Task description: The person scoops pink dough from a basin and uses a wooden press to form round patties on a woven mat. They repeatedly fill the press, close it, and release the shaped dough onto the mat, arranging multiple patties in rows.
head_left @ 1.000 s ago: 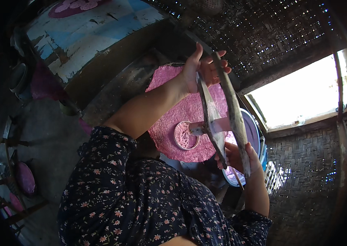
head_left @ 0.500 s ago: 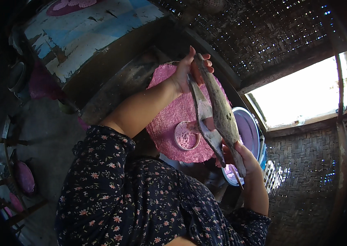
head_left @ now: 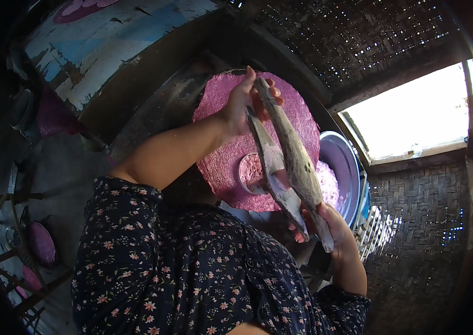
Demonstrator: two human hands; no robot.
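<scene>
Both my hands hold a wooden hand press (head_left: 297,159) made of two long grey pieces, one above the other, tilted across the view. My left hand (head_left: 238,109) is wrapped round its far end, and my right hand (head_left: 334,220) grips its near right end. Pink paste shows between the two pieces. A short pink-coated cylinder juts from the lower piece, over a small round ring (head_left: 240,174) filled with pink strands. That ring rests on a large round mat (head_left: 214,167) coated in pink. Part of the mat is hidden by my hands and the press.
To the right of the mat stands a purple-grey basin (head_left: 350,159) holding crumbly pink dough (head_left: 328,184). A worn blue and white tabletop (head_left: 108,42) is at upper left. Woven walls (head_left: 415,234) and a bright window (head_left: 415,111) close off the right side.
The press and my hands have shifted slightly left and down in view. Pink strands fill the ring more densely. More of the basin and its pink dough shows beside the mat.
</scene>
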